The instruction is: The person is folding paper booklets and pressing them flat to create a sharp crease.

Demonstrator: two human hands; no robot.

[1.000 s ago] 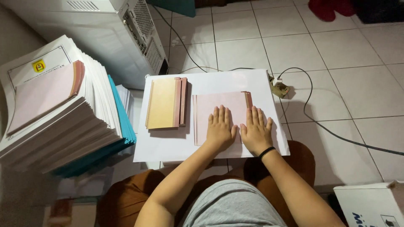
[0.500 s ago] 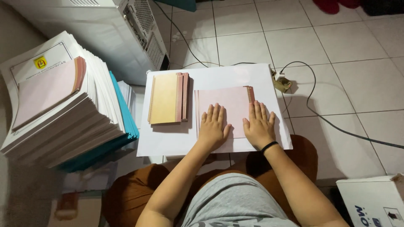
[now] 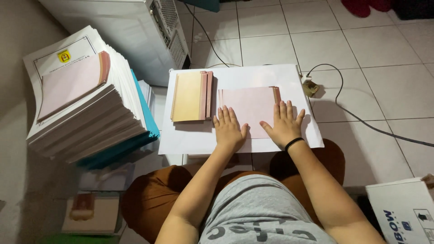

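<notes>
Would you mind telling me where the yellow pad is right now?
In the head view, the yellow pad lies on the white sheet, left of the pink pad that both hands press flat, and right of the tall paper stack.

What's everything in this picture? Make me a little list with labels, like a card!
Left hand: left hand flat on the pink booklet, fingers spread
Right hand: right hand flat on the booklet's right edge; black wristband
Surface: white sheet on a low table
Beside: yellow booklet stack, left of the pink one
Far left: tall paper pile
Floor: tiles, cable, white box
</notes>
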